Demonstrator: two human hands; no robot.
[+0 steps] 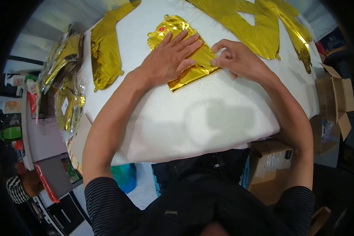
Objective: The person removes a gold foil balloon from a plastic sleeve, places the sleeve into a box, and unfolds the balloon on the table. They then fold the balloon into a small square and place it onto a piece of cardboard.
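Note:
A shiny gold foil piece [203, 59], with a red spot near its upper left, lies folded on the white padded surface [177, 122]. My left hand [171, 57] rests flat on it with the fingers spread. At the foil's right edge is my right hand [238, 61], its thumb and index finger curled close together at the border; whether foil is between them is too small to tell. The foil's lower edge runs straight between the two hands.
Flat gold foil pieces lie at the left [105, 51], at the upper right [251, 27] and at the far right [299, 35]. Plastic-wrapped gold packets [65, 63] hang at the left edge. Cardboard boxes [330, 94] stand at the right.

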